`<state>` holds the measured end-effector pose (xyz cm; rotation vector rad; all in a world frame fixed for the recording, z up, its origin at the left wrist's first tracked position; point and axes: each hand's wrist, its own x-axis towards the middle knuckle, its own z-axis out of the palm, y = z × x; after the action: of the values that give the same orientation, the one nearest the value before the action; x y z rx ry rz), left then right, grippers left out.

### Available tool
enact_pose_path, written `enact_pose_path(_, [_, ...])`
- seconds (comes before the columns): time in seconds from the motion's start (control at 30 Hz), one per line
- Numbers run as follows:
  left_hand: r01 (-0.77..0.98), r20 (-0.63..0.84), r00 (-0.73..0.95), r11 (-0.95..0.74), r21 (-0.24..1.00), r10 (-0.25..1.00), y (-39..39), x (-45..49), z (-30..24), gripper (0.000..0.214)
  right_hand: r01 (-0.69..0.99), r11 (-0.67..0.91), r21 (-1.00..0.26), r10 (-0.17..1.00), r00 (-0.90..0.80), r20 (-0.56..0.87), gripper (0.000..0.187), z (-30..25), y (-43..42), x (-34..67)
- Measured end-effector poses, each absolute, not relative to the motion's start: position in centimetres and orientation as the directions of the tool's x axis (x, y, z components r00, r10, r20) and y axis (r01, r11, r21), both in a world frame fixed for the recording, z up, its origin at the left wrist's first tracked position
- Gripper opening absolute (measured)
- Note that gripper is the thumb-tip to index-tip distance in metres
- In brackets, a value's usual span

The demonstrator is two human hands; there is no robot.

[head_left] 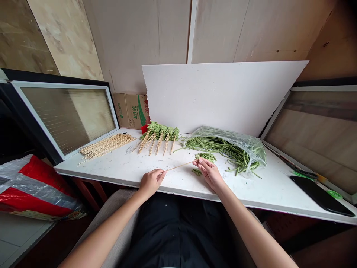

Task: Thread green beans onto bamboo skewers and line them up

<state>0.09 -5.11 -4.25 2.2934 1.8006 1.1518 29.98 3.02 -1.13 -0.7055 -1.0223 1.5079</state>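
Note:
Between my two hands runs a thin wooden skewer (pixel 180 165), raised over the table's front part. My left hand (pixel 152 181) is closed, pinching its left end. At the other end, the fingers of my right hand (pixel 208 172) are pressed together around the tip; whether a bean piece is in them is hidden. Just behind my right hand lies a pile of cut green bean pieces (pixel 206 156), and a few more pieces (pixel 196 172) lie beside it. Farther back are skewers threaded with green bean pieces (pixel 164 132), stacked with their bare sticks toward me.
Bare skewers (pixel 107 146) lie in a bundle at the left. Long green beans (pixel 212 144) spill from a clear plastic bag (pixel 251 145) at the right. Scissors (pixel 302 170) and a black phone (pixel 320 195) lie far right. A white board (pixel 223 98) stands behind the table (pixel 122 168).

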Motion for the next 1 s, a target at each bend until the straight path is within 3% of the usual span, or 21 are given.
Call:
enact_pose_path(0.7, [0.794,0.564,0.126,-0.424,0.435,0.816,-4.6,-0.4,-5.1,0.035,-0.417,0.069,-0.906,0.978,-0.151,0.144,0.037,-1.4,3.0,29.7])
enact_pose_path(0.87, [0.718,0.569,0.121,-0.467,0.515,0.813,-4.3,-0.6,-4.5,0.018,-0.395,0.092,-0.914,0.985,-0.102,0.143,0.036,-1.4,3.2,30.0])
enact_pose_path(1.0, [0.669,0.621,0.057,-0.491,0.558,0.782,-3.7,-1.6,-4.0,0.021,-0.4,0.109,-0.91,0.989,-0.046,0.139,0.038,-1.4,3.6,30.4])
